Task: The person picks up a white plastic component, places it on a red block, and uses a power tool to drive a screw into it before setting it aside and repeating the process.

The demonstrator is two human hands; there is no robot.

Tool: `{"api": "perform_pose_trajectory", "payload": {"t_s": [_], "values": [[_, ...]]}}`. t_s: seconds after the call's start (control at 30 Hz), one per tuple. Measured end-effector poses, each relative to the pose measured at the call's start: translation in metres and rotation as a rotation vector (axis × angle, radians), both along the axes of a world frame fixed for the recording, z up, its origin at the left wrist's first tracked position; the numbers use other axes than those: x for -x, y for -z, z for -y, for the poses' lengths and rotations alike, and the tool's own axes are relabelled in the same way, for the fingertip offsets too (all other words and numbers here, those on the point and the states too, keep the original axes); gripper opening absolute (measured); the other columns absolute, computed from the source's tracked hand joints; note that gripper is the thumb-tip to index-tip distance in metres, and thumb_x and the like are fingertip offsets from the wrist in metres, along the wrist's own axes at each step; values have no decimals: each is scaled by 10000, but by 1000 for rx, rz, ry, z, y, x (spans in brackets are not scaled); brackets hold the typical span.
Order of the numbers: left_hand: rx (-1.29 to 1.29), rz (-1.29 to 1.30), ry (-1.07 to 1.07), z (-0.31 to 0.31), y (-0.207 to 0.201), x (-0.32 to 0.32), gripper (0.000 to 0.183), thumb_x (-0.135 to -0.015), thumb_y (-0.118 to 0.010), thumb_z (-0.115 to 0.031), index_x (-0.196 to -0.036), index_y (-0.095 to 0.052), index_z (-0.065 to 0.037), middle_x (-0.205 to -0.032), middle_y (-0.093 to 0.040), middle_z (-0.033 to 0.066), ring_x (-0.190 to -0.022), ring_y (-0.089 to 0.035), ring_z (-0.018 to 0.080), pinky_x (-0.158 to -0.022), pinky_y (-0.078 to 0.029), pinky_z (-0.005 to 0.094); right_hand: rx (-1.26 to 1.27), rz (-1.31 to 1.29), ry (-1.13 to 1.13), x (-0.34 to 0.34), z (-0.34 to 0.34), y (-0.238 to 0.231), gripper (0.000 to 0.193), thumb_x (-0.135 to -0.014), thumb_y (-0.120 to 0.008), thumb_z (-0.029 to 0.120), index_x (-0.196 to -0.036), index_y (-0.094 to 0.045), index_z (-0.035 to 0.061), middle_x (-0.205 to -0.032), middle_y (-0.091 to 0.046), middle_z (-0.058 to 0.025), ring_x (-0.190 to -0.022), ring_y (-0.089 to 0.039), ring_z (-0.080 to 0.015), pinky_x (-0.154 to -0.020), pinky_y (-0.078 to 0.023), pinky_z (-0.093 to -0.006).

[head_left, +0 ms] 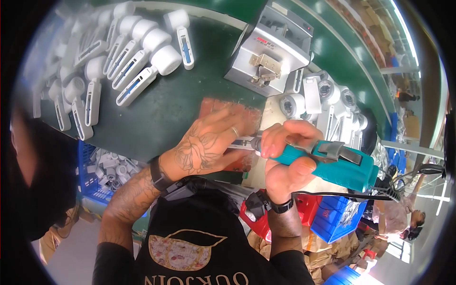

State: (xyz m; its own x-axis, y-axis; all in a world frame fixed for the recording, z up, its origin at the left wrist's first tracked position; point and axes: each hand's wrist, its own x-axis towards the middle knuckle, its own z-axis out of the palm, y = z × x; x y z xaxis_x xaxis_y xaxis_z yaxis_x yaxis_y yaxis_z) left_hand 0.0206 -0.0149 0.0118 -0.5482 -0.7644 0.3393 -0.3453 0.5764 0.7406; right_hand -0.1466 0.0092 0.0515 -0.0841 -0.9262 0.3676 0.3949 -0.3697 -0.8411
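A teal electric screwdriver lies nearly level in my right hand, whose fingers wrap its front end. Its tip points left, into a white plastic handle part with a slot along it. My left hand pins that part from the left, fingers above it and thumb below, hiding most of it. Beneath is a worn red-brown board on the green bench. Whether the tip touches a screw is hidden.
Many white round-headed handle units crowd the back left. More, with open heads, lie right of a grey metal machine. Blue crates and a red bin stand below bench level. People are at both sides.
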Motion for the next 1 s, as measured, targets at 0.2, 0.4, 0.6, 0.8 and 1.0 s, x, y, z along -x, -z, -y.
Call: {"api": "perform_pose_trajectory", "payload": {"t_s": [0.2, 0.4, 0.6, 0.8, 1.0], "values": [[9, 13, 33, 5, -1, -1, 495, -711, -802, -156, -1169, -641, -59, -1223, -639, 114, -1197, -562, 359, -1001, -479, 465, -83, -289, 139, -5, 4, -17, 730, -895, -525, 703, -1098, -510, 2, -644, -486, -38, -553, -481, -166, -524, -404, -314], [-56, 88, 71, 24, -12, -6, 394, -786, -759, -258, -1139, -664, -110, -1129, -646, 88, -1056, -556, 297, -924, -458, 435, 7, -264, 251, 6, 49, -30, 561, -975, -528, 573, -1021, -537, 13, -682, -522, -62, -586, -507, -185, -564, -420, -327], [170, 107, 7, 25, 7, 4, 382, -815, -769, -358, -1107, -694, -123, -1053, -627, 54, -964, -551, 250, -877, -460, 381, 63, -440, 334, -4, 106, -37, 440, -1046, -489, 401, -1083, -552, -33, -714, -551, -66, -630, -542, -153, -602, -446, -291], [169, 93, 21, 26, 5, 3, 467, -845, -717, -370, -1202, -618, -87, -1076, -600, 61, -996, -542, 261, -913, -444, 398, 102, -455, 302, -3, 129, -11, 316, -1028, -552, 312, -999, -578, -2, -700, -588, -49, -623, -576, -138, -580, -449, -278], [131, 117, 5, 26, 7, 0, 474, -821, -744, -333, -1216, -621, -101, -1091, -607, 43, -1004, -549, 254, -904, -449, 396, 22, -453, 263, -12, 112, -20, 310, -1023, -560, 306, -1006, -578, -3, -692, -575, -47, -630, -573, -142, -580, -457, -289]]}}
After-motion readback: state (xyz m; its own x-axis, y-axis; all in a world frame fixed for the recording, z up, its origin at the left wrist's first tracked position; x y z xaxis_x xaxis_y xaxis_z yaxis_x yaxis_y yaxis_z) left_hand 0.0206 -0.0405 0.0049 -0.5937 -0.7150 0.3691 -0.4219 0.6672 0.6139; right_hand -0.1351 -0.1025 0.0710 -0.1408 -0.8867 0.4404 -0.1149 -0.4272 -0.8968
